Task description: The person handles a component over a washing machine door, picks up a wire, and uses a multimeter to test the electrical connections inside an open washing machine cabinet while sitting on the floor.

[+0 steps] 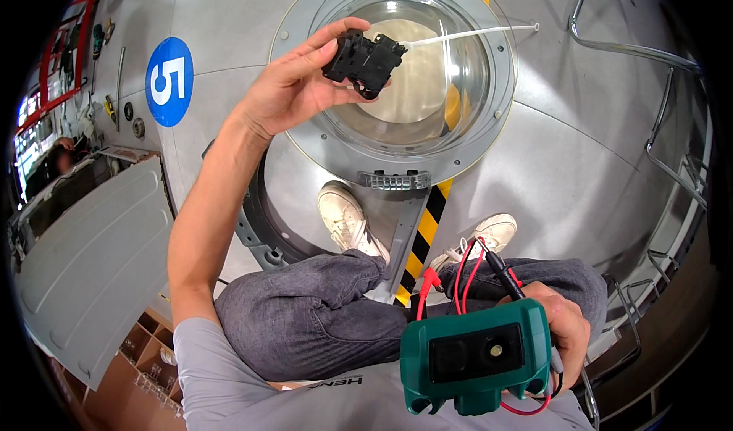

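My left hand point(309, 72) is raised over a round washer door with a clear glass bowl point(347, 152), gripping a black plastic component point(363, 62). A thin white strip point(489, 30) extends rightward from that component. Near my lap, my right hand point(565, 324) is closed on a green handheld meter point(473, 385), seen from its top end. Red and black leads point(466, 286) loop from the meter, and a black probe point(504, 274) points up beside my right fingers. The meter hides part of that hand.
A grey ring-shaped part point(259, 225) lies beneath the door by my shoes point(343, 217). Chrome tube frames point(657, 125) stand at right. At left are a grey panel point(92, 255), a wooden compartment box point(145, 362), scattered tools point(109, 110) and a blurred person point(61, 164).
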Tool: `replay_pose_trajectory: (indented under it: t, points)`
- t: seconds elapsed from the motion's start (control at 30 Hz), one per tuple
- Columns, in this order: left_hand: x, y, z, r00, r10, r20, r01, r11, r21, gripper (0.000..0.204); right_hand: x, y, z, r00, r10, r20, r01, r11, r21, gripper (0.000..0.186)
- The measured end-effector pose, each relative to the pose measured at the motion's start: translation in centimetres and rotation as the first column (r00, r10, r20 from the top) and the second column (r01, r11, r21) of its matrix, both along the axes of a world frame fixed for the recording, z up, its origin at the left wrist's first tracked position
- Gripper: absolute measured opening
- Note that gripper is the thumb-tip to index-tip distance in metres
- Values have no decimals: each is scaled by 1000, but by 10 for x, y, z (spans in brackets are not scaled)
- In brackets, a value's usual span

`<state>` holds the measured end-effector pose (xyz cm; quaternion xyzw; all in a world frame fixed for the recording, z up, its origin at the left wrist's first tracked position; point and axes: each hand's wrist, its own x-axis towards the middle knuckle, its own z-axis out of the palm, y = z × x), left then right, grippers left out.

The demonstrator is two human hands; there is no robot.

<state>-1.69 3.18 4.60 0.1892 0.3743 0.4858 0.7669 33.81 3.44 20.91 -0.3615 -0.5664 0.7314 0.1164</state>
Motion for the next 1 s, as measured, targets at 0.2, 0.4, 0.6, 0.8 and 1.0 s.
replay_pose_trajectory:
  t: [0.2, 0.4, 0.6, 0.8, 1.0]
  points:
    - [-5, 3, 0, 999, -20, 34, 19, 999, 26, 55, -3, 1, 1, 1000, 2, 14, -2, 999, 34, 56]
    - [-13, 5, -7, 991, 0, 133, -1, 1000, 9, 59, 1, 1, -9, 993, 57, -99, -43, 989, 141, 49]
    - [-16, 6, -4, 997, -32, 70, 29, 999, 45, 70, 1, -2, -9, 989, 31, -146, -15, 994, 113, 46]
    - [-13, 9, 4, 997, -55, -54, 56, 998, 6, 68, 2, 0, -12, 981, 76, -176, -50, 988, 146, 49]
    - [-14, 6, 6, 969, -67, -239, 75, 997, 24, 65, 5, 2, -15, 969, 114, -221, -96, 991, 88, 50]
